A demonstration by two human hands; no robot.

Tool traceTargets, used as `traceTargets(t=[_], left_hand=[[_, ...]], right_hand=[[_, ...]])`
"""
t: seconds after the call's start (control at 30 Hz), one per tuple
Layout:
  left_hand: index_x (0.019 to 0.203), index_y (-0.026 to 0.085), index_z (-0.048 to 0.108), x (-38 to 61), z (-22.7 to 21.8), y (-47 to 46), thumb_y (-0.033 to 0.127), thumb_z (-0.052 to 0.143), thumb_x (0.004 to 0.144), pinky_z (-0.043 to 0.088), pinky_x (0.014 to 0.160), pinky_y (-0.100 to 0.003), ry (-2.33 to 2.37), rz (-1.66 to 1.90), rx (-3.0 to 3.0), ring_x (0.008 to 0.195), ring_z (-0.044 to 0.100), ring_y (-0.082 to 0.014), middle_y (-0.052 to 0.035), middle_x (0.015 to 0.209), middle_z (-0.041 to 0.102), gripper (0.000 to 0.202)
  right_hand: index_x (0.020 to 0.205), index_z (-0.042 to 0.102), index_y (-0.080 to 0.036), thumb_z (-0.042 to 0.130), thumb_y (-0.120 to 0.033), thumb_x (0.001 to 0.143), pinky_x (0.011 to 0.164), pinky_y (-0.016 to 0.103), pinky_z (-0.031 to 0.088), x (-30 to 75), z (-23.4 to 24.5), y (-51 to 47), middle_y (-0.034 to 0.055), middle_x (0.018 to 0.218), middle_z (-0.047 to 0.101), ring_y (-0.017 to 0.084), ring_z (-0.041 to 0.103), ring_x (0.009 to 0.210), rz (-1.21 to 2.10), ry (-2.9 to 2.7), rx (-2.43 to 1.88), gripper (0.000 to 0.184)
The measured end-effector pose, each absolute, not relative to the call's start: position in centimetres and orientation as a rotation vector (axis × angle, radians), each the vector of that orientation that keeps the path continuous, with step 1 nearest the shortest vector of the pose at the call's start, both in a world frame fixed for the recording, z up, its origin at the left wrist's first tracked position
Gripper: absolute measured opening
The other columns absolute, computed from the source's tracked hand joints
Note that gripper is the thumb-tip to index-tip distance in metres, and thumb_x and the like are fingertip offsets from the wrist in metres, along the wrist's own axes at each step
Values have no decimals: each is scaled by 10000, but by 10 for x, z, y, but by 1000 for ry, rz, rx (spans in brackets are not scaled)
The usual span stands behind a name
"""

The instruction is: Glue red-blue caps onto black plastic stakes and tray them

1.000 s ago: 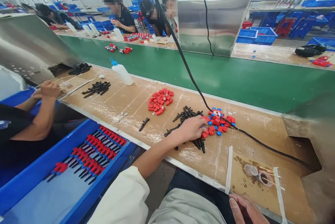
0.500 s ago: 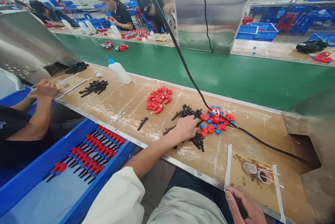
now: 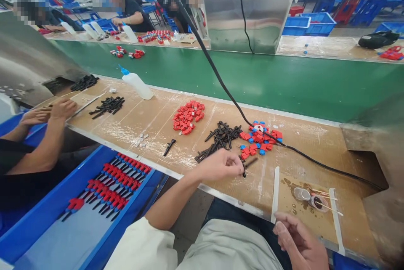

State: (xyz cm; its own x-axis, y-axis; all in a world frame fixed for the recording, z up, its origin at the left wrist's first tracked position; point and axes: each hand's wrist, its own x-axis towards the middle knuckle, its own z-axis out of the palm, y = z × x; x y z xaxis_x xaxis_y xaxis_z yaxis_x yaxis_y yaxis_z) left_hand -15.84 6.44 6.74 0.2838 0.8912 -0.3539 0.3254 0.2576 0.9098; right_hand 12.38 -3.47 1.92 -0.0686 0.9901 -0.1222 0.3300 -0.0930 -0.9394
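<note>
Head view, and here's my left hand [image 3: 224, 165] above the table [image 3: 311, 144], thumb and fingers pinched on a blurred black stick-like piece [image 3: 251, 162], beside the heap of black gun-shaped parts [image 3: 223, 135] and on the near side of the red and blue blocks [image 3: 268, 136]! My right hand [image 3: 299, 240] is half curled by the near edge; whether it grips anything, I can't tell.

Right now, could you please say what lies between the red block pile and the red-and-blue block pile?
A heap of slim black plastic pieces lies there, in the head view.
</note>
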Motion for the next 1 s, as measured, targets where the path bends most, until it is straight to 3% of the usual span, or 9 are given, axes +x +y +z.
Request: traceTargets(t=[0.13,0.23,0.33,0.4,0.57,0.67,0.8,0.9,1.0], left_hand=[[766,141,665,-127,52,35,475,820,700,395,574,-215,872,485,1059,593,534,-91,12,655,634,374],[772,140,667,-109,46,26,572,868,671,375,549,-201,796,482,1010,570,496,-68,26,652,625,487],[816,129,700,-99,41,25,698,820,685,407,534,-208,694,440,866,590,554,-86,-23,722,692,596],[851,113,732,-94,34,26,699,818,698,406,510,-206,617,377,735,599,584,-95,-58,762,725,611],[854,85,755,-79,16,23,539,944,613,402,489,-174,480,305,461,575,607,-79,-56,726,725,548],[834,70,741,-71,12,19,485,968,580,382,453,-171,411,260,370,585,650,-106,-70,708,723,537],[786,84,712,-66,13,18,410,979,577,302,394,-163,433,268,316,554,642,-106,-58,657,701,470],[778,90,706,-63,11,23,444,989,554,341,410,-159,483,389,336,572,658,-111,-60,671,708,505],[773,89,696,-58,5,32,449,992,552,383,441,-156,490,476,354,578,665,-113,-62,680,710,515]], right_hand=[[1208,701,-182,697,-613,897,381,210,413,97,34,-20,26,717,642,126,512,497,1517,-1016,-1373,532],[998,723,-178,731,-657,846,336,180,279,91,32,-7,-9,604,559,90,407,429,1584,-912,-1357,502],[820,675,-184,765,-672,806,348,163,206,97,26,-4,-34,564,495,57,322,415,1555,-906,-1330,497],[801,659,-185,751,-649,838,371,168,233,102,25,-5,-38,576,487,54,323,425,1561,-966,-1297,475],[837,639,-193,626,-585,964,482,236,448,107,35,-14,-12,648,561,124,564,502,1624,-1180,-1201,413],[849,645,-195,570,-592,992,495,242,456,110,39,-22,-10,646,580,131,581,501,1587,-1265,-1244,429],[1050,699,-200,689,-614,894,537,242,448,131,36,-26,-10,704,616,135,563,562,998,-1296,-1606,442],[1236,657,-156,763,-631,797,608,267,467,158,25,-14,-23,706,619,137,538,578,400,-1073,-1871,655],[1148,698,-117,790,-665,714,624,291,490,179,7,4,0,707,643,154,575,610,454,-906,-1837,705]])
